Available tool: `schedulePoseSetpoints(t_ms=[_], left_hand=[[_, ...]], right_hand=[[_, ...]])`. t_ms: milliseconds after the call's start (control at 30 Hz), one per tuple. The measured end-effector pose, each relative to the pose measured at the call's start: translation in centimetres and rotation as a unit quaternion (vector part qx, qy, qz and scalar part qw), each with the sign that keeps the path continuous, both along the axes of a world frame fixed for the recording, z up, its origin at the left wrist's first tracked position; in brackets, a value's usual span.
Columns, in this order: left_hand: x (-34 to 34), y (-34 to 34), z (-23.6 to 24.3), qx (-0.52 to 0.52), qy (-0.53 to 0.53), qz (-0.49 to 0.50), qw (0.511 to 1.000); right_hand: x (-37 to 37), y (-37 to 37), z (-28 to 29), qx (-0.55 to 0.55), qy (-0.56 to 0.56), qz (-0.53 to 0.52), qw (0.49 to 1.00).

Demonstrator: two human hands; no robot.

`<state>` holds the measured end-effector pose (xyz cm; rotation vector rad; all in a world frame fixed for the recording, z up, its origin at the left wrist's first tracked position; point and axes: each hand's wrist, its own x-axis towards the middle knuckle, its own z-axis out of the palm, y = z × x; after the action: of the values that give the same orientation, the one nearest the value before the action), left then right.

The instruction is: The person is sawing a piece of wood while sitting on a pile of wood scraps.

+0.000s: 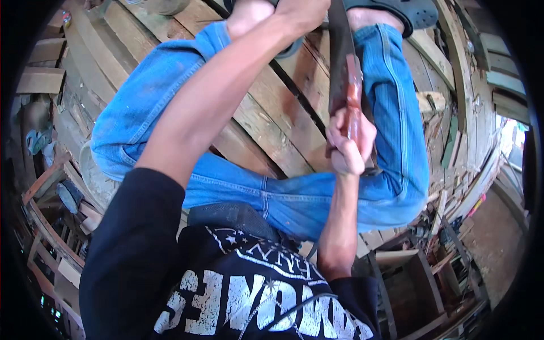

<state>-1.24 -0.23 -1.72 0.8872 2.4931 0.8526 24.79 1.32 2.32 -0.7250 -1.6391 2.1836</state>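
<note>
My right hand (351,141) is closed around the glossy reddish-brown handle (354,99) of a long, dark-bladed tool that looks like a hand saw. Its broad blade (340,45) points away from me, between my shins, and runs out of the top of the view. Close to the left side of the blade, my left hand (303,12) is bent at the upper edge of the picture. Its fingers are mostly hidden, and whether they touch the blade I cannot tell.
I sit with blue-jeaned legs (153,102) bent around wooden planks (266,122), which have dark gaps between them. A dark clog (416,14) is at the upper right. Wooden frames (408,294) stand at the lower right, and scrap boards (42,82) lie at the left.
</note>
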Motion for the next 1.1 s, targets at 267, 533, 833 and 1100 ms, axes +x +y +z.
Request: schedulePoseSetpoints(t_ms=[267, 533, 833, 1100], left_hand=[[1.8, -13.9, 16.0, 0.683, -0.379, -0.069, 0.621], [8.0, -14.4, 13.6, 0.673, -0.643, 0.01, 0.366], [10.8, -14.5, 15.0, 0.654, -0.636, 0.057, 0.406], [7.0, -15.4, 14.0, 0.588, -0.545, 0.103, 0.588]], right_hand=[[0.3, -0.3, 0.5, 0.041, -0.038, 0.032, 0.998], [1.2, 0.1, -0.1, 0.102, -0.041, 0.058, 0.992], [1.0, -0.5, 0.2, 0.038, -0.031, 0.058, 0.997], [1.2, -0.1, 0.1, 0.007, -0.026, 0.059, 0.998]])
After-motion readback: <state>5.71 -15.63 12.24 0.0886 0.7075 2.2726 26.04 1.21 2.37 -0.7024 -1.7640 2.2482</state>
